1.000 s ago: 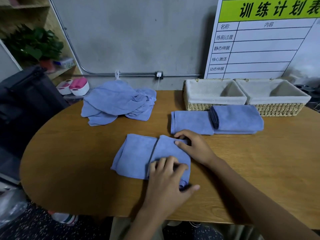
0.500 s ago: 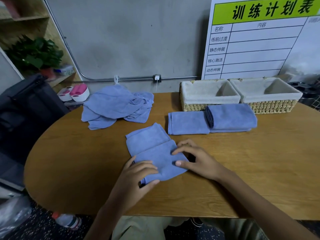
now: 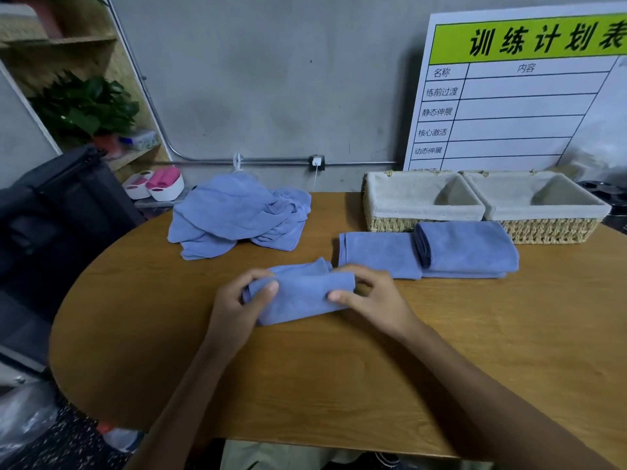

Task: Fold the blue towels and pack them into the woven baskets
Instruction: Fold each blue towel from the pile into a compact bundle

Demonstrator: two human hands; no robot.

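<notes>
A small folded blue towel (image 3: 302,293) lies at the middle of the wooden table (image 3: 339,374). My left hand (image 3: 237,310) pinches its left end between thumb and fingers. My right hand (image 3: 373,300) pinches its right end the same way. Two folded blue towels rest to the right: a flat one (image 3: 376,254) and a thicker one (image 3: 470,249) overlapping its right edge. A heap of unfolded blue towels (image 3: 237,215) sits at the back left. Two cloth-lined woven baskets stand at the back right, the left basket (image 3: 390,223) beside the right basket (image 3: 556,230), and both look empty.
A white board with a green header (image 3: 515,106) leans on the wall behind the baskets. A black bag (image 3: 57,212) stands left of the table, with a white and pink tub (image 3: 159,186) and a shelf with a plant (image 3: 84,110) behind.
The towel has been folded over once more into a smaller bundle and shifted toward the folded ones. Both hands went from pressing it flat to pinching its two ends.
</notes>
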